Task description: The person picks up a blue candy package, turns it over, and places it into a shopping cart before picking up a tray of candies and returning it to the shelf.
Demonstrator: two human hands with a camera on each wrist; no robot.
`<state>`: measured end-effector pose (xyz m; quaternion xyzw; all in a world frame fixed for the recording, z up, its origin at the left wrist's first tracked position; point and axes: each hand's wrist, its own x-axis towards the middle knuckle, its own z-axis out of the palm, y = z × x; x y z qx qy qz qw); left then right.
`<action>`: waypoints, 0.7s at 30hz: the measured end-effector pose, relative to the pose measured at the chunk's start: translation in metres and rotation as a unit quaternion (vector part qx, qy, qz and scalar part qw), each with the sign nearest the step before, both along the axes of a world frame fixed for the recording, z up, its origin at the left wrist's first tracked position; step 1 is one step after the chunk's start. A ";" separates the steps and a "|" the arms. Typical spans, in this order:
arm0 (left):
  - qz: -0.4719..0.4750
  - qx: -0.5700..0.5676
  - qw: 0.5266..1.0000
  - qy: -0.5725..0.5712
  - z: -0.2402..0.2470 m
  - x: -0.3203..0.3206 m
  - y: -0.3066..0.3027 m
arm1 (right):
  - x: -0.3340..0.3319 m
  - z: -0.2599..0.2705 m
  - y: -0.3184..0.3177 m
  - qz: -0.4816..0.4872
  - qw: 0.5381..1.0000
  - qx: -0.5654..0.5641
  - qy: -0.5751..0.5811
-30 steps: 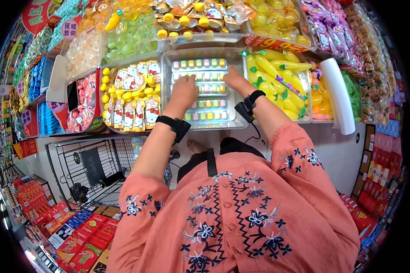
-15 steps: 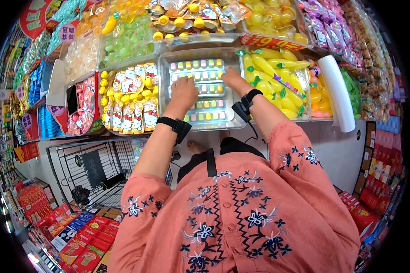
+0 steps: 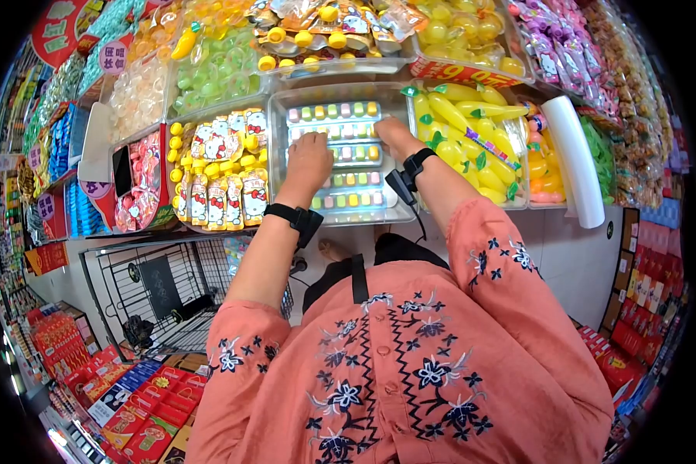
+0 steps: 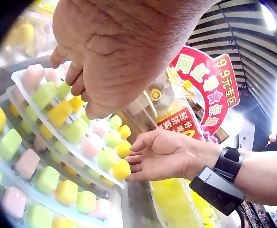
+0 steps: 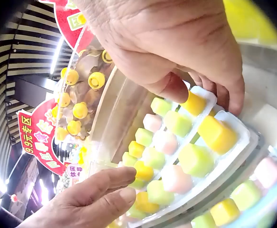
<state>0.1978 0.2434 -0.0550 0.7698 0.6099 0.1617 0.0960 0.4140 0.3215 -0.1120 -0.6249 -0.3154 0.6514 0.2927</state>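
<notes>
A clear bin [image 3: 340,218] on the shelf holds stacked trays of green, pink and yellow jelly cubes. Both hands hold one jelly tray [image 3: 354,153] by its ends. My left hand [image 3: 309,158] curls its fingers over the tray's left end [image 4: 43,90]. My right hand [image 3: 393,135] pinches the right end, thumb on top and fingers round the edge [image 5: 214,102]. In the left wrist view the right hand [image 4: 162,154] touches the tray [image 4: 88,145] at a yellow cube. The right wrist view shows the tray [image 5: 176,156] lifted a little above the others, with the left hand [image 5: 95,194] at its far end.
Cartoon-cat pouches [image 3: 224,166] fill the bin to the left, yellow banana-shaped sweets [image 3: 464,135] the bin to the right. A white roll [image 3: 576,158] leans at the shelf's right end. A black wire cart [image 3: 162,294] stands low on the left. A red price sign [image 4: 209,90] hangs behind.
Both hands stay on the same tray and have drawn slightly toward me. The view has shifted a little.
</notes>
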 end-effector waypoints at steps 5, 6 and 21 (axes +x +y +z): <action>0.034 -0.014 0.998 -0.047 0.011 -0.002 0.009 | -0.001 0.025 -0.004 -0.002 1.000 -0.020 -0.007; 0.043 0.007 0.998 -0.051 0.007 -0.005 0.013 | -0.002 0.030 -0.003 0.003 1.000 -0.024 -0.007; 0.115 -0.083 0.990 -0.022 -0.019 -0.022 0.037 | -0.006 0.038 -0.011 -0.020 1.000 0.003 -0.010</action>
